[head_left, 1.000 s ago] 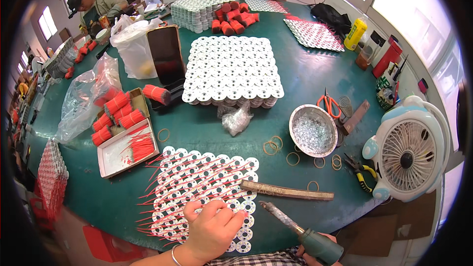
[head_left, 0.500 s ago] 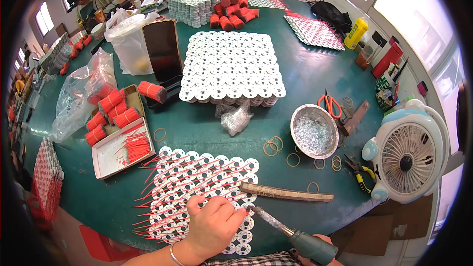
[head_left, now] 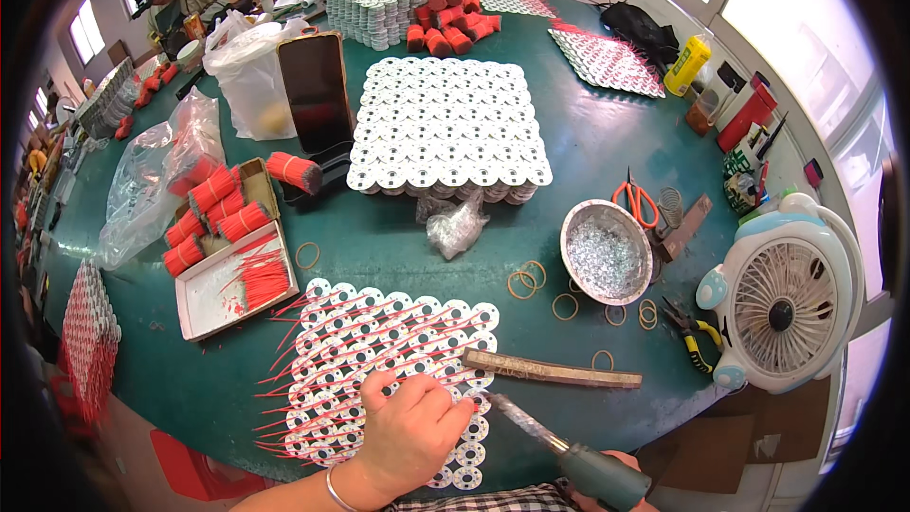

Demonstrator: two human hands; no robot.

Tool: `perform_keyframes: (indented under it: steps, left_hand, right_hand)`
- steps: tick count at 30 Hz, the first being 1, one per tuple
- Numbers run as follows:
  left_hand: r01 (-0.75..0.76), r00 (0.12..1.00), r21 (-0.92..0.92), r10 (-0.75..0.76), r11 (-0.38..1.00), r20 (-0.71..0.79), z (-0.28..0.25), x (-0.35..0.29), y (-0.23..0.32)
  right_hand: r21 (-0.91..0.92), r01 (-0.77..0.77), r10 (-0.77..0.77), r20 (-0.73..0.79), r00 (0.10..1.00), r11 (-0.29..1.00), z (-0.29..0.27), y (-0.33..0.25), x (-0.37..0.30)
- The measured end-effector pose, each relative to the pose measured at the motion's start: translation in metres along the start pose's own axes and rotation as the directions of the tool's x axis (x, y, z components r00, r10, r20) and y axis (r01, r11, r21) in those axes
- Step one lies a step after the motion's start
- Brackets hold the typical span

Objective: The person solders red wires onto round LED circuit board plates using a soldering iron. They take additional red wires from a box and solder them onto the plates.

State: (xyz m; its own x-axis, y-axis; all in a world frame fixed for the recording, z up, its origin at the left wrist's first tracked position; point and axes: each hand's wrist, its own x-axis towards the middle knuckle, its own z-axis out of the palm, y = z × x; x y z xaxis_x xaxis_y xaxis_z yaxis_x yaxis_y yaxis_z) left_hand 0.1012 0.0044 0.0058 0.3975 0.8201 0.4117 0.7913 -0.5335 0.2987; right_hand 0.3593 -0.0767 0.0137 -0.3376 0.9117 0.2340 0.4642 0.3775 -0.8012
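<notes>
White discs threaded with red sticks form a mat (head_left: 379, 360) at the near edge of the green surface (head_left: 588, 147). The left hand (head_left: 412, 431) presses flat on it, fingers spread. The right hand (head_left: 621, 474) grips a glue gun (head_left: 569, 450), its nozzle at the mat's edge. A wooden stick (head_left: 550, 370) lies just beside it.

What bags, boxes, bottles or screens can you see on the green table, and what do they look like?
Phone: propped upright behind the white disc block, tall dark rectangle, screen black.
White plastic bag: left of the phone, puffy and knotted.
Clear plastic bag: far left, crumpled, red bundles inside.
Cardboard tray: left of the left hand, shallow, white inside, holding red sticks.
Small clear bag: table middle, crinkled.
Yellow bottle: far right edge, dark cap.
</notes>
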Motion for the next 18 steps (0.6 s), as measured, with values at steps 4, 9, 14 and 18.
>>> perform_keyframes:
  steps: [4,9,14,18]
  left_hand:
    - [-0.003,1.0,0.005,0.003,1.0,0.013,0.0,0.001,0.001]
    - [-0.01,1.0,0.039,0.01,0.999,0.012,0.0,-0.001,0.004]
    - [-0.029,1.0,0.046,0.029,0.999,0.004,0.003,-0.004,0.007]
    - [-0.04,0.999,0.048,0.039,0.998,0.008,0.002,-0.004,0.01]
  right_hand:
    - [0.097,-0.114,0.119,-0.047,0.992,0.989,0.0,-0.002,-0.009]
    - [0.222,-0.252,0.278,-0.094,0.956,0.942,0.001,-0.006,-0.022]
    - [0.154,-0.338,0.336,0.041,0.941,0.928,-0.003,0.003,-0.028]
    - [-0.005,-0.148,0.147,-0.041,0.988,0.989,0.003,-0.001,-0.024]
